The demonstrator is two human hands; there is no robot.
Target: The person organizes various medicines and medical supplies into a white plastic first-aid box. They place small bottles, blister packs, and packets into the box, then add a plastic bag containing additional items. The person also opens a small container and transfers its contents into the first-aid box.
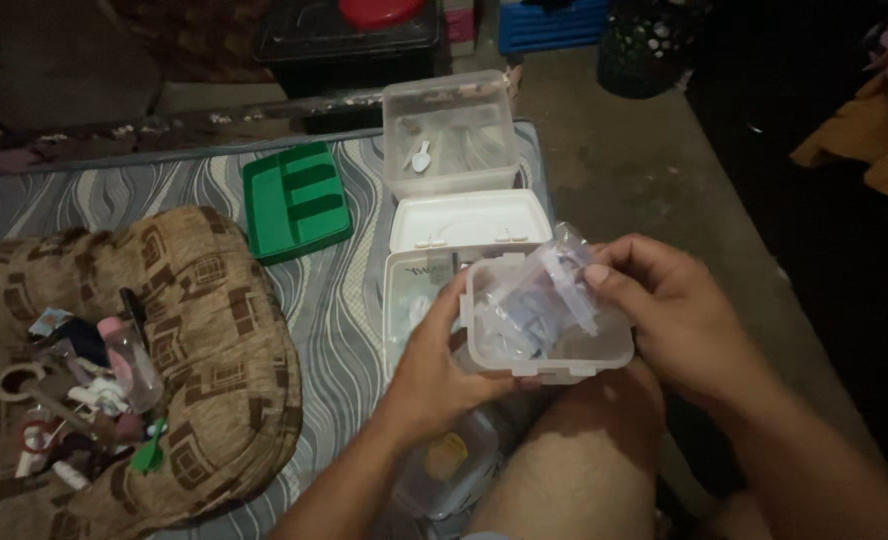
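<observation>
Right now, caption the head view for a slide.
Left hand holds a clear tub; right hand pinches a plastic bag in it.

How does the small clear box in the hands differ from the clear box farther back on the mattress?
The small clear box is held up by the left hand and right hand; the farther clear box rests on the mattress. The held one looks shallower and holds clear plastic bags; the farther holds a white spoon. Both are translucent and lidless.

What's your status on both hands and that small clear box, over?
Left hand gripping small clear box from its left side. Right hand pinching clear plastic packet over it. White-lidded case just behind; nothing blocking.
</observation>
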